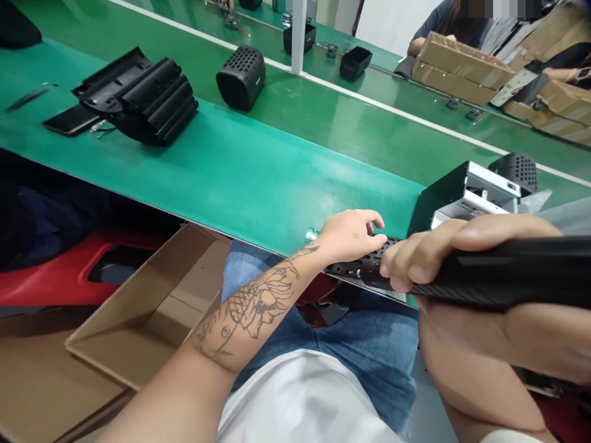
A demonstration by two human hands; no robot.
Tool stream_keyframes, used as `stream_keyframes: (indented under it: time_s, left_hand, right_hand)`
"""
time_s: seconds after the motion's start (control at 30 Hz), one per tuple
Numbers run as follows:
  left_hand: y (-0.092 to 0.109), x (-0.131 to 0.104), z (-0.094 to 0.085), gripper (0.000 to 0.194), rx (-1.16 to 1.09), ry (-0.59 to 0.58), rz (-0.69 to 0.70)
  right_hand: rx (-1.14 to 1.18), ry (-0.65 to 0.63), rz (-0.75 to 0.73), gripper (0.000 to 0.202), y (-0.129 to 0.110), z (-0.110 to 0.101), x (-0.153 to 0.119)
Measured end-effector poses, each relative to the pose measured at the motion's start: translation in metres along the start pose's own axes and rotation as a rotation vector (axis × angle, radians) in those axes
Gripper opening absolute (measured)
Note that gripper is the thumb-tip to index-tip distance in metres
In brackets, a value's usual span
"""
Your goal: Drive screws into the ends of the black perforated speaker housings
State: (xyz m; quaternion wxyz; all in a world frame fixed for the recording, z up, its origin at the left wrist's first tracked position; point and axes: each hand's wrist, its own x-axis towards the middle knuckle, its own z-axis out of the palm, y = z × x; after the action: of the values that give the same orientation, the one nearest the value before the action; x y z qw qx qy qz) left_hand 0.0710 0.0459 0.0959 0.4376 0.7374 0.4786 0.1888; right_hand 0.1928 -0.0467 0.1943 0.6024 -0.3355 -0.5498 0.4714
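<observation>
I see a black part full of holes (342,269) at the near edge of the green worktop (258,178). My left hand (353,237) is on it, finger and thumb apart; I can't tell if it grips. My right hand (471,237) is wrapped around a black tool (498,272), its tip at the part. Behind, a black-and-white box (492,177) has writing too small to read.

Green table (258,172) w/ darker green strip (364,129) behind, then white rail (392,110) & upright white post (298,37). White wall (392,24) up top. Red chair (46,283) at L, grey floor (429,394) btm R. Soft light glare on table.
</observation>
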Motion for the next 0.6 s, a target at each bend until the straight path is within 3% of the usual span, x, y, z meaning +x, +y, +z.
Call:
stream_keyframes:
  time_s: [0.17,0.33,0.6]
  left_hand:
    - [0.002,-0.001,-0.004,0.027,-0.030,-0.041,0.010]
    - [-0.002,0.002,-0.001,0.027,-0.037,-0.035,0.013]
    - [-0.002,0.002,-0.002,0.026,-0.001,-0.046,0.029]
  right_hand:
    - [0.073,0.027,-0.033,0.043,0.022,0.011,0.010]
    - [0.018,-0.030,0.038,0.040,0.019,0.007,0.011]
    - [0.010,-0.016,0.027,0.040,0.024,0.013,0.014]
